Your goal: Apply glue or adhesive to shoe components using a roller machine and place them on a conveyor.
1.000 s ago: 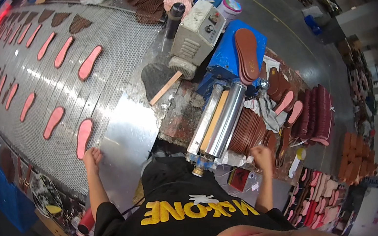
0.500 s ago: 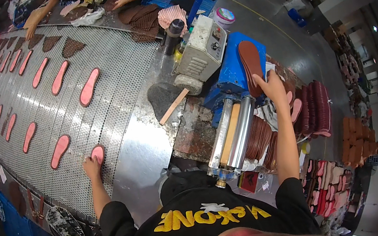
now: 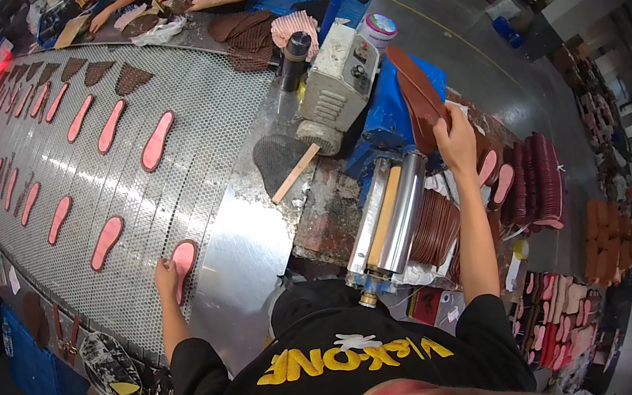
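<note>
At the near edge of the perforated metal conveyor, my left hand [image 3: 167, 279] grips the left edge of a pink insole with a dark rim [image 3: 185, 258]. My right hand [image 3: 457, 140] is closed round the near end of a long brown sole piece [image 3: 416, 90], above the blue machine housing [image 3: 388, 107]; more than one layer seems to show there. Below that hand lie the shiny metal rollers [image 3: 406, 204] with a tan strip between them. Two rows of similar pink insoles [image 3: 107, 243] lie along the conveyor [image 3: 208, 90].
A grey control box [image 3: 342, 77] stands behind the rollers, near a dark mesh piece [image 3: 278, 166] and a wooden strip [image 3: 297, 172]. Stacked brown soles [image 3: 435, 228] and dark red bundles [image 3: 532, 180] sit at the right. Other people's hands [image 3: 198, 3] work across the conveyor.
My right hand has lifted and tilted the brown sole piece from the blue housing. My left hand has shifted to the insole's left edge, and the insole sits slightly nearer and further right.
</note>
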Demonstrator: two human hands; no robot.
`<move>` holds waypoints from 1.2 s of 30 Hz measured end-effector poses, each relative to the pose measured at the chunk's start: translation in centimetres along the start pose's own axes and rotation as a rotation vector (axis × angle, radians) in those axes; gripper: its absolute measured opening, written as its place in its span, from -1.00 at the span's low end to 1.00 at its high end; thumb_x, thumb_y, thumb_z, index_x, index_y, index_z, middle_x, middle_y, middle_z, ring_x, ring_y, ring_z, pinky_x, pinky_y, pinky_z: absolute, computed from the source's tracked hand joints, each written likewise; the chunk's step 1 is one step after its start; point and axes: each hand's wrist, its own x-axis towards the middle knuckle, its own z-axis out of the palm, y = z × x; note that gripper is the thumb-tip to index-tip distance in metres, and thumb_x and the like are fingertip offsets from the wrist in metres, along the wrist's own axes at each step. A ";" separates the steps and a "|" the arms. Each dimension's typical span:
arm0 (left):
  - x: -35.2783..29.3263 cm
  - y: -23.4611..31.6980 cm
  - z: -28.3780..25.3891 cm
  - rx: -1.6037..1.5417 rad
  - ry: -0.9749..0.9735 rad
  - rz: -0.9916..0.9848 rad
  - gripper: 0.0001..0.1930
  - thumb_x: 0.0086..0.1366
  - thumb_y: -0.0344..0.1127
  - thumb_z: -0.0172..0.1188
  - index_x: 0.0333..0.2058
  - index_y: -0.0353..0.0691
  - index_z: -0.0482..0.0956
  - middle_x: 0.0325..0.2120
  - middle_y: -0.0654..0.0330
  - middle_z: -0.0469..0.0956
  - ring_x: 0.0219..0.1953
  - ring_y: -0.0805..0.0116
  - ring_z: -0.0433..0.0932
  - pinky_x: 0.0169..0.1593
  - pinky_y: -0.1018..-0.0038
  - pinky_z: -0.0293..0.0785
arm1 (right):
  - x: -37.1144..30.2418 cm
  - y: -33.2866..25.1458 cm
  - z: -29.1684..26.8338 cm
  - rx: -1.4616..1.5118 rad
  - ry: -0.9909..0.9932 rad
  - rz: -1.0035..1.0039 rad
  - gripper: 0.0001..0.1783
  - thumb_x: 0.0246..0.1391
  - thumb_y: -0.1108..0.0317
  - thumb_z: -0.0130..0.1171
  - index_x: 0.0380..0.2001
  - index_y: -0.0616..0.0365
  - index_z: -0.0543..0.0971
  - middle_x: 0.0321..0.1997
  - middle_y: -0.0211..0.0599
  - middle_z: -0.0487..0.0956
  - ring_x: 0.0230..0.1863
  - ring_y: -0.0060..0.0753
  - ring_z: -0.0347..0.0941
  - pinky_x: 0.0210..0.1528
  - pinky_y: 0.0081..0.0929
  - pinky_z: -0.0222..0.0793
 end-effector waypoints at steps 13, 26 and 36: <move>-10.7 29.3 7.0 -0.161 -0.579 0.700 -0.42 0.09 -0.24 0.33 0.08 -0.30 0.42 0.08 0.01 0.43 0.12 0.15 0.42 0.11 0.28 0.38 | -21.4 13.3 -6.2 0.089 -0.225 0.064 -0.35 -0.36 0.53 0.35 -0.05 0.20 0.43 -0.18 -0.08 0.39 -0.07 0.07 0.35 0.00 -0.23 0.29; -18.0 42.3 8.7 0.169 -0.676 1.426 -0.12 -0.14 -0.21 0.48 0.20 -0.13 0.26 0.23 -0.03 0.21 0.25 -0.05 0.21 0.26 0.20 0.19 | -22.8 7.0 -0.3 0.244 -0.283 0.096 -0.27 -0.14 0.64 0.21 0.19 0.12 0.30 -0.04 -0.04 0.34 -0.02 0.00 0.36 0.05 -0.27 0.31; -8.1 34.0 10.2 -0.004 -0.640 1.255 -0.15 -0.15 -0.43 0.43 0.19 -0.16 0.26 0.08 0.05 0.38 0.14 0.04 0.37 0.16 0.19 0.36 | -29.4 13.7 4.0 0.403 -0.491 0.258 -0.57 -0.03 0.67 0.14 -0.03 0.26 0.44 -0.39 -0.41 0.41 -0.36 -0.57 0.37 -0.25 -0.61 0.36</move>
